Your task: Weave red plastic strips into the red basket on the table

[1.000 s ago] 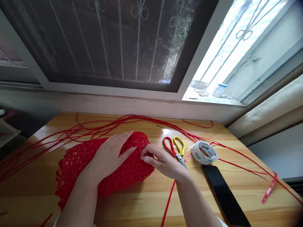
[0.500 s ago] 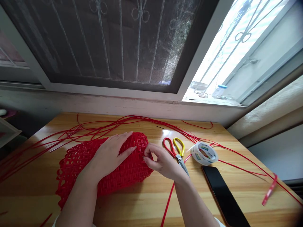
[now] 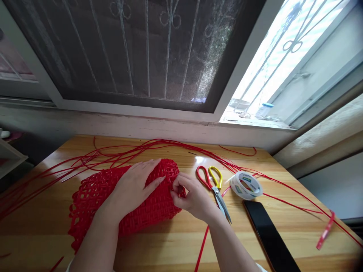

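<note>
A red woven plastic basket (image 3: 147, 211) lies on its side on the table, its looser, open-looped weave toward the left. Across its upper side my left hand (image 3: 138, 185) rests flat, fingers stretched and thumb spread apart. At the basket's right end my right hand (image 3: 190, 194) is closed in a pinch, thumb against index finger, on a red plastic strip (image 3: 182, 192) of the weave; the fingertips partly hide it. Just right of that hand lie scissors (image 3: 217, 189) with one red and one yellow handle, blades partly apart.
Long red plastic strands (image 3: 159, 141) run along the table's back edge. A roll of clear tape (image 3: 246, 185) sits right of the scissors, with a black phone (image 3: 269, 234) in front of it. A short red strip (image 3: 325, 230) lies at far right. Behind the wooden table (image 3: 159, 249) is a window.
My right hand's pinch has shifted slightly at the basket's end, and the wrist has dropped a little, showing more of the scissors' blades. My left hand stays on the basket.
</note>
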{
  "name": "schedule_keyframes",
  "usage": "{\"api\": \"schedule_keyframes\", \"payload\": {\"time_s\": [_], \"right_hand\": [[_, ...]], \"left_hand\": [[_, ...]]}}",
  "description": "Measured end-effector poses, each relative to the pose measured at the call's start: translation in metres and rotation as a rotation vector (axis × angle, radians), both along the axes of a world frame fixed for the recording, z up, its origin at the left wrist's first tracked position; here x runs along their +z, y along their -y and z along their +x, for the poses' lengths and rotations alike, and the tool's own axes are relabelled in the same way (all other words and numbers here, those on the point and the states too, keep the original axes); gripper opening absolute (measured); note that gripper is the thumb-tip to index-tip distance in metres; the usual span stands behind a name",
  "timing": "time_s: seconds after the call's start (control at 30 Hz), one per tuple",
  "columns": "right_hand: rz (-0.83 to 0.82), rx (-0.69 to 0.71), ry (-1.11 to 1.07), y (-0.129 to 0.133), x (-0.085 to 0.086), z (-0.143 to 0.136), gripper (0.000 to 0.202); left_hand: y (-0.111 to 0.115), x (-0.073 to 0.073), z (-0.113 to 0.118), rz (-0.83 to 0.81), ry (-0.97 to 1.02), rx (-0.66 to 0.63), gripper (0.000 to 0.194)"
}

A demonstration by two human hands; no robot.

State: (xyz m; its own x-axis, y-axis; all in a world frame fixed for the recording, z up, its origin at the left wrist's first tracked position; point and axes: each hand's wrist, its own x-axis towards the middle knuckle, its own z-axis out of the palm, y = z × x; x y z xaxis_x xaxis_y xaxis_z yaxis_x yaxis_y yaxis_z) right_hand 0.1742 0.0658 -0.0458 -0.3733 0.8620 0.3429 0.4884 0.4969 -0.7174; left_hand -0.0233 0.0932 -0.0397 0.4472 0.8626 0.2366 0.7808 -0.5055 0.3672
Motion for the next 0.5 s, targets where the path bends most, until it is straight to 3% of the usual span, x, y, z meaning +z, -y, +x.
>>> {"api": "schedule_keyframes", "payload": {"time_s": [0.23, 0.33, 0.43, 0.5], "right_hand": [[-0.023, -0.067, -0.038, -0.0019, -0.0025, 0.004, 0.013], [-0.031, -0.078, -0.054, -0.0041, -0.004, 0.0066, 0.035], [-0.154, -0.008, -0.054, -0.0042, -0.0031, 0.0085, 0.067], [-0.228, 0.026, -0.068, -0.0035, -0.0017, 0.0096, 0.073]], "left_hand": [[0.0011, 0.0006, -0.0005, -0.01, 0.007, -0.005, 0.055], [0.0013, 0.0023, -0.0002, -0.018, 0.017, -0.008, 0.056], [0.0017, 0.0031, -0.0001, -0.035, 0.008, -0.013, 0.056], [0.002, 0.0028, -0.0002, -0.026, 0.005, -0.02, 0.056]]}}
